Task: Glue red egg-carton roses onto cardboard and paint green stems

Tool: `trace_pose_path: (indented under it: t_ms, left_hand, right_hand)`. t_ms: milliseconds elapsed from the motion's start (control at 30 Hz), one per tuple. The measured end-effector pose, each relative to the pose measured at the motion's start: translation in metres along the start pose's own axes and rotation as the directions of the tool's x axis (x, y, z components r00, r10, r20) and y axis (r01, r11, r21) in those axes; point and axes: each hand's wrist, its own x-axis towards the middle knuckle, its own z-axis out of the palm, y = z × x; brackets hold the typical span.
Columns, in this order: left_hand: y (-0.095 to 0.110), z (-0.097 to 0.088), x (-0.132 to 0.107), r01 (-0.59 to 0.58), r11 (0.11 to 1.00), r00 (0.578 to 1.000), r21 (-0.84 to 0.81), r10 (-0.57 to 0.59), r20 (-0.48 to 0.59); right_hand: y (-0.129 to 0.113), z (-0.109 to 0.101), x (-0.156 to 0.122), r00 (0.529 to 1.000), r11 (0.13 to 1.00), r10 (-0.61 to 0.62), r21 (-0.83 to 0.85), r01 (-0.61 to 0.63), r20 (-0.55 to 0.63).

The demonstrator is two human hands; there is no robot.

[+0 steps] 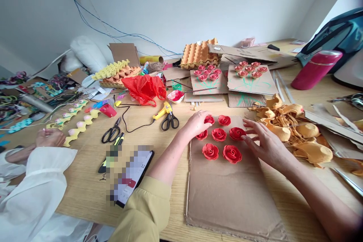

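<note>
Seven red roses [219, 134] lie on a flat brown cardboard sheet [227, 200], grouped toward its far end: two in the far row, three in the middle, two nearest the wearer. Sheet rests on the worktop [172, 155].

Left hand [197, 124]: at the far-left corner of the group, fingers over the edge of the far-left rose; whether they pinch it or merely rest there, cannot tell. Right hand [265, 143]: fingers spread and released, thumb and fingertips at the outer rim of the middle row's rightmost rose.

Beyond the sheet: two cardboard panels, left panel [198, 87] and right panel [235, 82], each bearing a cluster of roses above green-drawn stems. Behind these, an orange egg tray [198, 53].

Right of the right hand: heap of cut egg-carton pieces [309, 130]; farther back, a magenta bottle [316, 70] standing tilted in view.

Left of the left hand: yellow glue gun [162, 110], black-handled scissors [170, 121] just beside it, and a red plastic bag [146, 89] farther back. Phone [136, 177], screen lit and partly pixelated, lies near the left forearm.

Far left: co-worker's hand [50, 137], white sleeve [45, 174], near a yellow egg-carton strip [74, 133].
</note>
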Motion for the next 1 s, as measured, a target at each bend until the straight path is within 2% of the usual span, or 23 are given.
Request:
trace_pose_path:
  t_ms: [200,300,467,567,633,733,833,1000]
  left_hand:
    - [0.001,-0.001,-0.002,0.021,1.0,1.0,0.002,-0.021,-0.005]
    - [0.0,-0.006,-0.011,0.011,1.0,0.999,0.001,-0.011,-0.052]
    - [0.009,-0.018,-0.053,-0.023,0.999,0.978,-0.034,0.016,-0.209]
    - [0.021,-0.015,-0.087,-0.03,0.994,0.951,-0.106,-0.005,-0.31]
    - [0.028,-0.008,-0.106,-0.044,0.985,0.94,-0.167,-0.016,-0.341]
    - [0.035,0.003,-0.123,-0.069,0.973,0.949,-0.221,-0.004,-0.314]
    - [0.037,0.011,-0.129,-0.102,0.972,0.968,-0.213,0.048,-0.246]
    - [0.035,0.018,-0.132,-0.113,0.984,0.981,-0.139,0.088,-0.171]
  right_hand:
    - [-0.001,0.0,0.0,1.0,1.0,-0.015,-0.005,0.015,-0.016]
    - [-0.007,-0.005,0.001,0.998,0.999,-0.03,-0.019,0.029,-0.049]
    - [-0.026,-0.02,0.001,0.978,0.995,-0.072,-0.077,0.057,-0.194]
    - [-0.039,-0.028,-0.002,0.971,0.992,-0.104,-0.091,0.087,-0.213]
    - [-0.044,-0.029,-0.005,0.975,0.989,-0.136,-0.084,0.123,-0.177]
    - [-0.048,-0.025,-0.008,0.982,0.981,-0.186,-0.059,0.184,-0.042]
    - [-0.049,-0.02,-0.01,0.967,0.966,-0.227,-0.1,0.238,0.112]
    - [-0.052,-0.016,-0.015,0.937,0.909,-0.269,-0.261,0.324,0.225]
